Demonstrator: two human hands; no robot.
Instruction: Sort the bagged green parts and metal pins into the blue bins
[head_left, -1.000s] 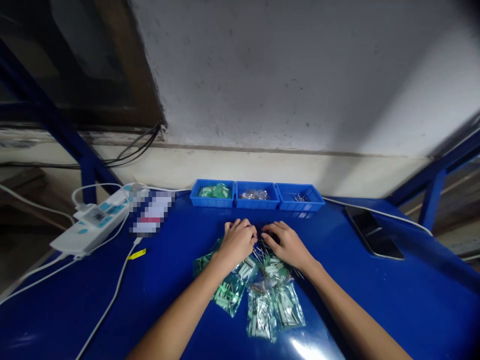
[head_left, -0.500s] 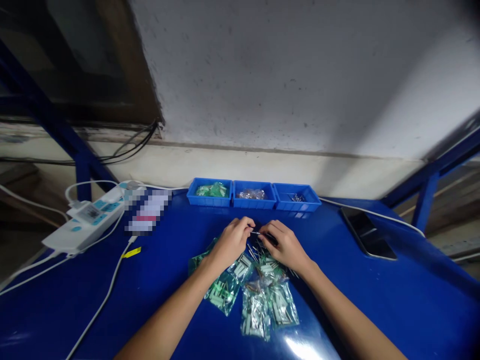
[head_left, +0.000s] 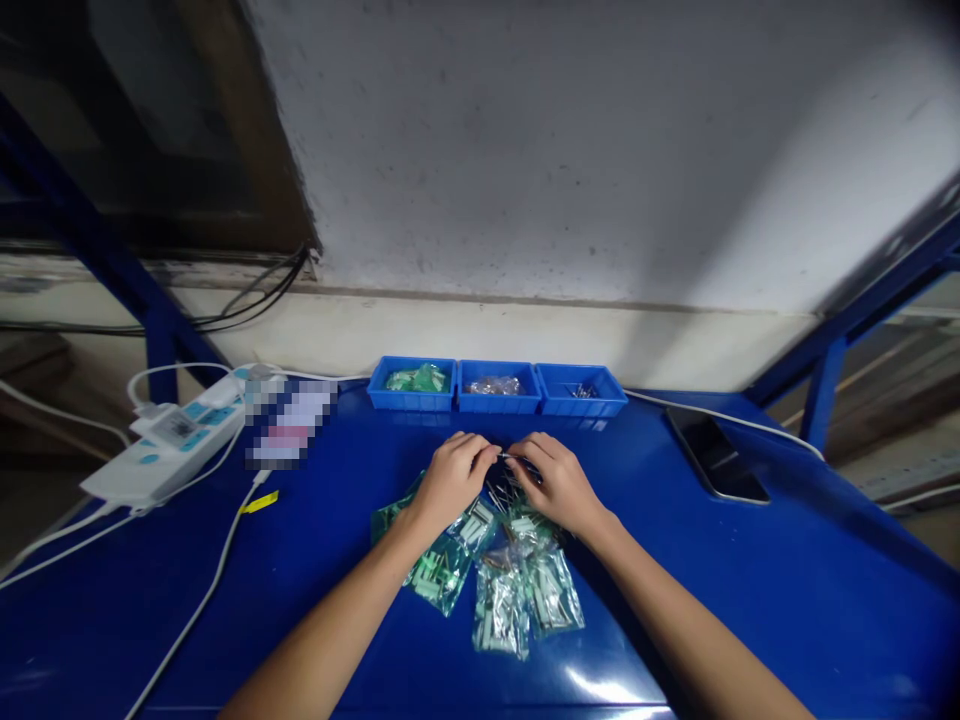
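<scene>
My left hand [head_left: 455, 472] is closed in a pinch, thumb against fingers. Opposite it, my right hand [head_left: 553, 478] has its fingers curled together as well. A thin silver metal piece [head_left: 505, 456] spans the small gap between the fingertips of both hands; its ends are hidden. Below the hands lies a loose pile of thin metal screws or pins [head_left: 501, 493], partly covered by my right hand. Nearer to me are several clear greenish plastic bags with white plastic pieces and metal pins inside, among them a left bag [head_left: 439, 575], a front bag [head_left: 501, 610] and a right bag [head_left: 553, 592].
Three blue bins stand by the wall: a left bin [head_left: 412, 400] with green bags, a middle bin [head_left: 499, 403] with clear bags, a right bin [head_left: 583, 405] with metal pieces. A phone [head_left: 718, 455] lies right. A white power strip [head_left: 169, 440] and cables are left.
Both hands have drawn slightly closer together around the thin metal piece. A dark thing visible under my right hand's fingers earlier is now hidden. The view has shifted a little.
</scene>
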